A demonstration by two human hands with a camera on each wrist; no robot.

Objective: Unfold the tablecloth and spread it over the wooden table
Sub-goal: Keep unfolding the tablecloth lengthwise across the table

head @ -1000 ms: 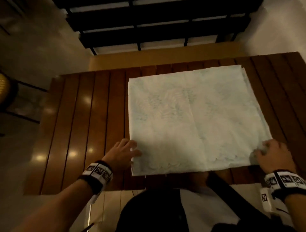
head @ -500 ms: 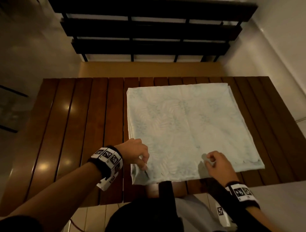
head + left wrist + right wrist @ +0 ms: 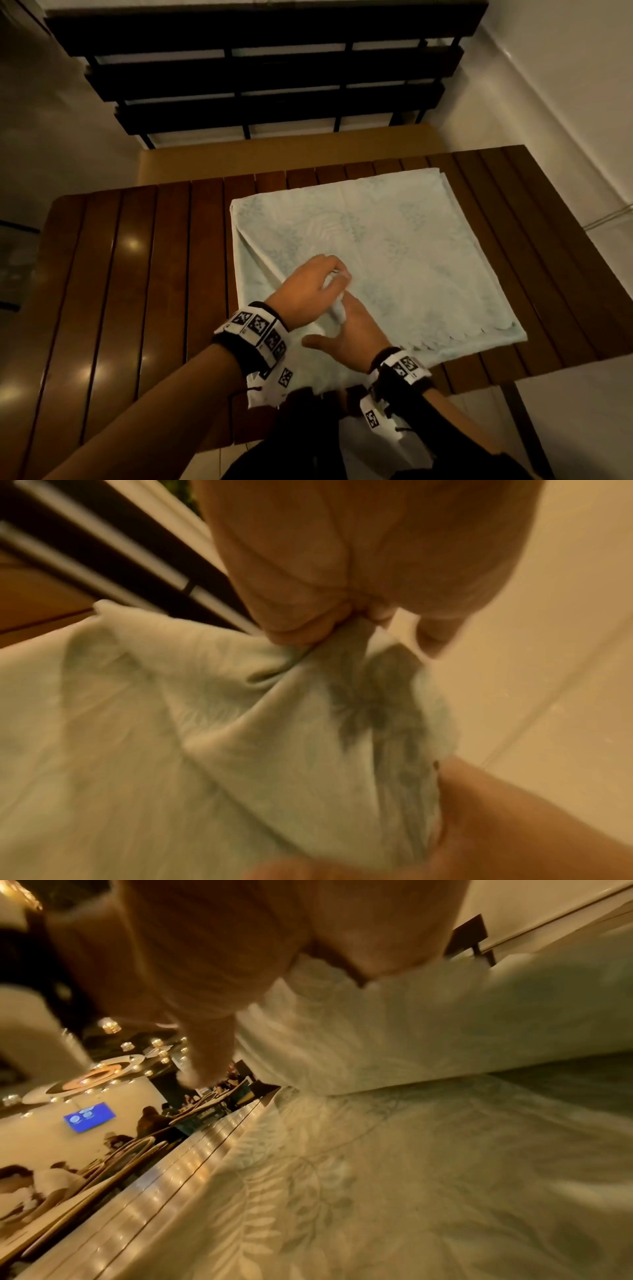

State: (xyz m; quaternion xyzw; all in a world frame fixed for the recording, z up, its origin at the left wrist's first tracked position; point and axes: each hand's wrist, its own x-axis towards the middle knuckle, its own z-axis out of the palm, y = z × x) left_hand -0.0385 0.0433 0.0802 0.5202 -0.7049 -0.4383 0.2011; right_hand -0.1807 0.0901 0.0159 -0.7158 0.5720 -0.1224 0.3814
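Note:
A pale leaf-patterned tablecloth [image 3: 411, 246], folded into a square, lies on the right half of the dark slatted wooden table [image 3: 137, 274]. My left hand [image 3: 318, 281] grips the near-left corner of the top layer, lifted and drawn in over the cloth's middle. The left wrist view shows the fabric [image 3: 240, 723] bunched in the curled left hand [image 3: 342, 626]. My right hand [image 3: 349, 332] sits just beneath the left one, thumb spread, fingers hidden. In the right wrist view the cloth [image 3: 411, 1150] rises into the fingers of my right hand [image 3: 274, 961].
The table's left half is bare wood with light glare. Beyond the far edge stand a tan bench seat [image 3: 274, 154] and a dark slatted backrest [image 3: 257, 68]. A white wall [image 3: 565, 102] runs along the right. My torso is at the near edge.
Both hands left the near corners and met over the cloth. The left hand took the near-left corner and lifted it inward; the right hand slid left along the near edge.

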